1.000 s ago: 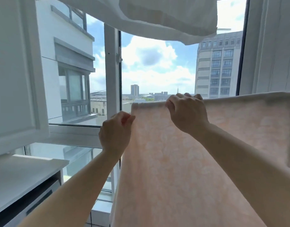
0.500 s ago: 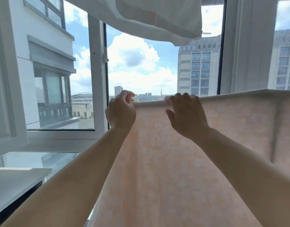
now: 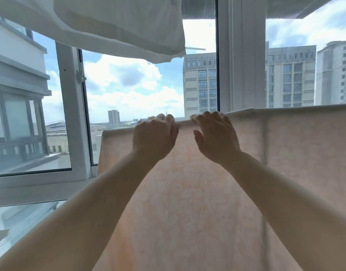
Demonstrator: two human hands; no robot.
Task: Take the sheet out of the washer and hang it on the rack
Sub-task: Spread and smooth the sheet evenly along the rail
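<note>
Your left hand [image 3: 155, 136] and right hand [image 3: 215, 136] sit close together at the top fold of the pale peach patterned sheet [image 3: 197, 192], fingers curled over that edge and gripping it. The sheet hangs draped down in front of the white-framed window [image 3: 74, 106]. White fabric [image 3: 117, 24] hangs overhead. Rack itself hidden under the fold.

White cloth [image 3: 117, 24] hangs overhead, upper left, lower corner drooping toward centre. Window frame [image 3: 241, 55] upright right of centre; second white frame post [image 3: 70, 106] at left. Beyond glass: tall pale buildings [image 3: 289, 79] far right, grey neighbouring building [image 3: 17, 98] near left, low skyline [image 3: 113, 116] far centre, blue sky with white clouds [image 3: 125, 81].
</note>
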